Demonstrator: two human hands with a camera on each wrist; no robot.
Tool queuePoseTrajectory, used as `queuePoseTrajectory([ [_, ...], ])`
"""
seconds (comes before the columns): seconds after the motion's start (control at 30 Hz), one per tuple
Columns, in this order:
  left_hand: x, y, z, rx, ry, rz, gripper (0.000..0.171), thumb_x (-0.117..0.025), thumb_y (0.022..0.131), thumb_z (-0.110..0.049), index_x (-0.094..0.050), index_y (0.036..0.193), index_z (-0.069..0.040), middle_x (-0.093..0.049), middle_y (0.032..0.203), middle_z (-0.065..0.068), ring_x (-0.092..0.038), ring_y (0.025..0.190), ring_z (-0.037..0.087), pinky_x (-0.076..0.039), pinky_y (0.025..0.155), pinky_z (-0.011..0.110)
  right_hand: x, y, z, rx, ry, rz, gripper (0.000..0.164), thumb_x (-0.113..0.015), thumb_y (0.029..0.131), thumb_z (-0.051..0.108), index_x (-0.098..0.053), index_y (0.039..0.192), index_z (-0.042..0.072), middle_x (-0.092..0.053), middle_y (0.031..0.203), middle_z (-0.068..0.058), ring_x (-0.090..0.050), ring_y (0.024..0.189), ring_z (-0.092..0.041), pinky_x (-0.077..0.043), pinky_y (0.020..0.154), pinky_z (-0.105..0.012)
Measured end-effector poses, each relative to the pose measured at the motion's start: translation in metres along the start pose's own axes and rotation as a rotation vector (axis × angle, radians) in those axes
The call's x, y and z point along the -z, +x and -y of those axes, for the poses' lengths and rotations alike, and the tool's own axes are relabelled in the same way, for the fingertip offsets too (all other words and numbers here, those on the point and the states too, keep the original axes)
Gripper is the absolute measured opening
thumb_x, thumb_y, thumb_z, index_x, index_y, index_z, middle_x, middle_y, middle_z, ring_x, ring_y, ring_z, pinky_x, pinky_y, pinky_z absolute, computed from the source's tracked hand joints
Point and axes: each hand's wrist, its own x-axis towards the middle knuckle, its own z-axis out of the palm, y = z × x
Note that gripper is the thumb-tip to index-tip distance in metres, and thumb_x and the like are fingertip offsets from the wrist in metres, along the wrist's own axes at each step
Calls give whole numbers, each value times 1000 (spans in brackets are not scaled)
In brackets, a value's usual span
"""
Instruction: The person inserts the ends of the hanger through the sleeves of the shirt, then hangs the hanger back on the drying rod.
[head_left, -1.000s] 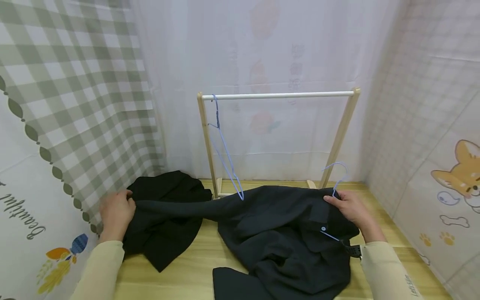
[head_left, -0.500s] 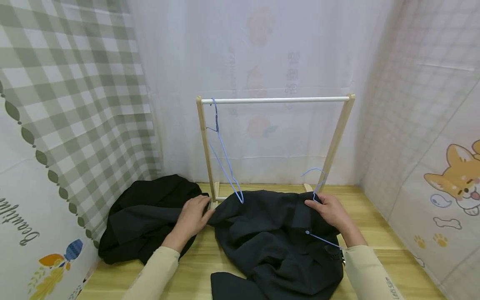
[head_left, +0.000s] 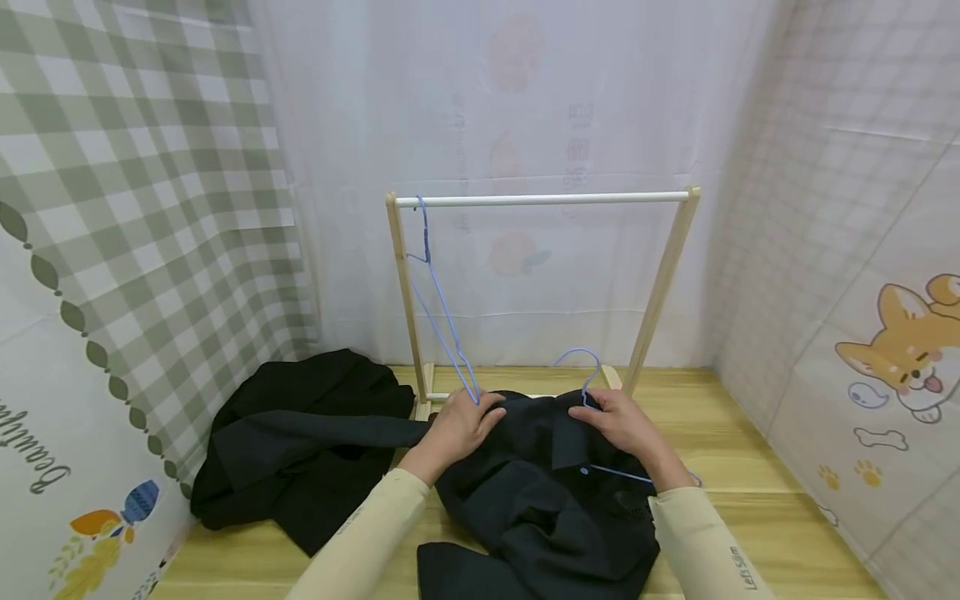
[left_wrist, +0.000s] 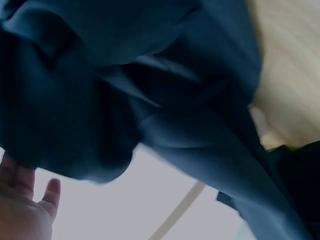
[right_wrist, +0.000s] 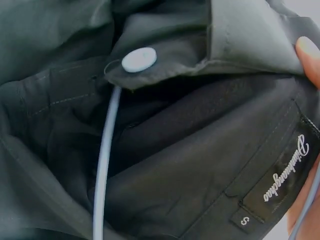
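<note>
A black collared shirt [head_left: 532, 508] lies bunched on the table, a light-blue wire hanger [head_left: 577, 349] partly inside it with its hook sticking out. My right hand [head_left: 618, 423] pinches the collar beside the hook's base. The right wrist view shows a pale button [right_wrist: 139, 59], the hanger wire crossing the opening, and a neck label [right_wrist: 280, 185]. Over the shirt's left shoulder rests my left hand [head_left: 459, 429], thumb spread; in the left wrist view its fingers [left_wrist: 24, 180] meet the cloth's edge. One sleeve [head_left: 330, 432] stretches left.
Behind the shirt stands a wooden rack with a white bar [head_left: 547, 200]. Another blue hanger [head_left: 427, 242] hangs at its left end, dipping close above my left hand. Black cloth [head_left: 300, 387] is heaped at left. Curtains enclose the table [head_left: 742, 467] at the back and sides.
My left hand has let go of the sleeve at far left and moved right to the shirt's shoulder. My right hand, still on the collar and hanger, has shifted left.
</note>
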Motion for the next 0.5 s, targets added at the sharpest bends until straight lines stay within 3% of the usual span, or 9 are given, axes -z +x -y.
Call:
queuePoseTrajectory([
  [0.13,-1,-9,4,52,-66,-23,17,-59,101,-19,-73,106,-11,-67,96,3,-64,90,20,-52,80,36,-8,4,2,-2,-10,9,21,-66,97,20,-63,83,5,-52,72,-1,-51,66,-16,-42,61,-27],
  [0.27,3,-22,11,118,-159,-61,14,-63,99,-21,-74,100,-12,-68,95,0,-66,89,18,-53,78,34,-12,9,5,5,-84,-21,19,-67,97,25,-65,85,9,-53,73,0,-51,67,-15,-41,61,-27],
  [0.5,14,-42,24,176,-191,-105,10,-70,93,-23,-76,96,-15,-69,93,-4,-65,86,16,-53,77,34,-18,14,6,-6,-113,-8,15,-68,95,24,-67,86,12,-56,74,2,-53,68,-15,-43,63,-29],
])
